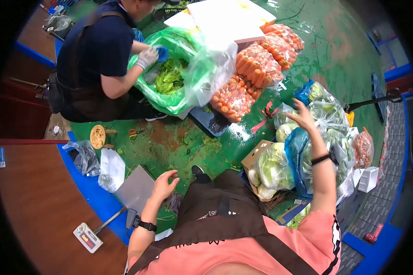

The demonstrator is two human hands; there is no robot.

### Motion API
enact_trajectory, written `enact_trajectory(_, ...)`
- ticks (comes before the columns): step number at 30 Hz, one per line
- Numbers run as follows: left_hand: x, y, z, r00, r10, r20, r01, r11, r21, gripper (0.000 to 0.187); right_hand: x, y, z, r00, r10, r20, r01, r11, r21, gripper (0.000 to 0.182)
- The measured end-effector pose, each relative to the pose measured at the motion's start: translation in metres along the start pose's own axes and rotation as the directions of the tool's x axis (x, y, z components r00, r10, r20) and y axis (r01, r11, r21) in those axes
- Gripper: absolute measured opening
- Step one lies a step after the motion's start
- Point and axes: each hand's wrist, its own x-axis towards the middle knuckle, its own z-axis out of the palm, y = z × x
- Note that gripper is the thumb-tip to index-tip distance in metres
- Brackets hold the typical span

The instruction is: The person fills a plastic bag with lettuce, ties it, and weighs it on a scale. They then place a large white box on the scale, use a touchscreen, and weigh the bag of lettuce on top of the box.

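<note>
My left hand [165, 185] is held over the green floor beside the grey plate of a scale [137, 189], its fingers apart and nothing in them. To the right, my right hand [303, 116] reaches out with spread fingers, empty, above bagged vegetables [326, 110]. Beneath that arm is a blue plastic bag [298, 153]. Beside it, a clear bag of cabbage [275, 167] rests on a cardboard box [254, 158]. Whether my right hand touches any bag, I cannot tell.
A co-worker [94, 59] in gloves bends over a green bag of leafy greens [170, 107]. Bags of carrots [259, 64] lie beside white foam boxes [225, 20]. A round wooden stool [97, 136], scissors [134, 133] and the scale's display [88, 238] are at the left.
</note>
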Motion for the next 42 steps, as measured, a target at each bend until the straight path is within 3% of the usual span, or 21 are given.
enact_trajectory(5,0.055,-0.026,-0.016,0.993,-0.087,-0.079,0.079,0.992,-0.099,0.033,0.17,-0.082,0.149,0.923,-0.337,-0.188,0.303,0.934,-0.188,0.115)
enact_trajectory(7,0.064,-0.045,-0.005,0.981,-0.185,-0.051,0.171,0.963,-0.208,0.035,0.208,-0.132,0.173,0.984,-0.129,-0.124,0.053,0.871,-0.489,0.119)
enact_trajectory(9,0.064,-0.058,0.004,0.961,-0.277,-0.02,0.265,0.936,-0.231,0.038,0.264,-0.113,0.221,0.987,-0.083,-0.136,-0.016,0.8,-0.6,0.124)
enact_trajectory(11,0.061,-0.074,0.016,0.911,-0.411,0.002,0.396,0.876,-0.276,0.039,0.296,-0.077,0.268,0.996,0.061,-0.064,-0.088,0.679,-0.729,0.097)
enact_trajectory(14,0.074,-0.066,0.024,0.783,-0.612,0.108,0.601,0.701,-0.385,0.039,0.34,-0.008,0.322,0.978,0.206,0.015,-0.167,0.829,-0.534,0.043)
enact_trajectory(16,0.093,-0.071,0.036,0.777,-0.612,0.147,0.616,0.69,-0.38,0.039,0.347,0.018,0.332,0.973,0.223,0.064,-0.171,0.875,-0.453,0.031)
enact_trajectory(19,0.137,-0.077,0.062,0.784,-0.598,0.167,0.595,0.648,-0.476,0.049,0.349,-0.013,0.306,0.964,0.166,0.208,-0.055,0.889,-0.454,0.033)
enact_trajectory(20,0.162,-0.073,0.066,0.778,-0.604,0.171,0.599,0.632,-0.492,0.056,0.347,-0.004,0.305,0.987,0.015,0.158,0.041,0.937,-0.346,0.032)
enact_trajectory(24,0.272,-0.017,0.078,0.785,-0.61,0.111,0.554,0.611,-0.566,0.113,0.319,-0.107,0.219,0.813,0.297,0.502,-0.372,0.927,0.054,0.038)
enact_trajectory(26,0.312,0.028,0.084,0.824,-0.564,0.06,0.509,0.688,-0.518,0.121,0.304,-0.152,0.185,0.67,0.319,0.67,-0.656,0.678,0.332,0.046)
enact_trajectory(27,0.325,0.044,0.094,0.855,-0.518,0.035,0.446,0.698,-0.56,0.123,0.298,-0.171,0.171,0.653,0.285,0.702,-0.681,0.626,0.379,0.052)
enact_trajectory(29,0.345,0.06,0.119,0.83,-0.535,-0.16,0.463,0.819,-0.338,0.121,0.285,-0.201,0.149,0.618,0.205,0.759,-0.731,0.505,0.459,0.065)
enact_trajectory(32,0.353,0.057,0.088,0.73,-0.606,-0.315,0.541,0.795,-0.275,0.109,0.273,-0.22,0.122,0.597,0.018,0.802,-0.662,0.577,0.479,0.076)
enact_trajectory(33,0.351,0.055,0.061,0.674,-0.723,-0.15,0.684,0.688,-0.241,0.098,0.274,-0.224,0.111,0.607,-0.038,0.794,-0.599,0.634,0.488,0.078)
enact_trajectory(34,0.345,0.03,0.059,0.662,-0.725,-0.19,0.723,0.684,-0.095,0.075,0.28,-0.227,0.1,0.612,-0.093,0.786,-0.533,0.685,0.496,0.08)
enact_trajectory(36,0.319,-0.016,0.041,0.806,-0.554,-0.208,0.526,0.832,-0.178,0.024,0.296,-0.222,0.086,0.65,-0.167,0.742,-0.377,0.776,0.506,0.087)
enact_trajectory(37,0.309,-0.028,0.024,0.856,-0.496,-0.146,0.438,0.846,-0.304,0.018,0.31,-0.219,0.079,0.697,-0.114,0.708,-0.204,0.915,0.348,0.089)
enact_trajectory(38,0.301,-0.035,0.005,0.917,-0.372,-0.143,0.309,0.89,-0.334,0.018,0.332,-0.193,0.088,0.76,-0.212,0.614,0.069,0.966,0.249,0.089)
enact_trajectory(39,0.293,-0.033,-0.012,0.959,-0.241,-0.147,0.173,0.914,-0.366,0.018,0.342,-0.204,0.081,0.824,-0.226,0.52,0.157,0.972,0.174,0.095)
enact_trajectory(40,0.287,-0.027,-0.026,0.953,-0.291,-0.086,0.19,0.793,-0.579,0.019,0.36,-0.186,0.094,0.856,-0.385,0.344,0.315,0.918,0.242,0.102)
enact_trajectory(42,0.278,-0.008,-0.059,0.94,-0.337,0.053,0.199,0.416,-0.887,0.019,0.361,-0.199,0.084,0.932,-0.335,0.14,0.349,0.933,-0.09,0.111)
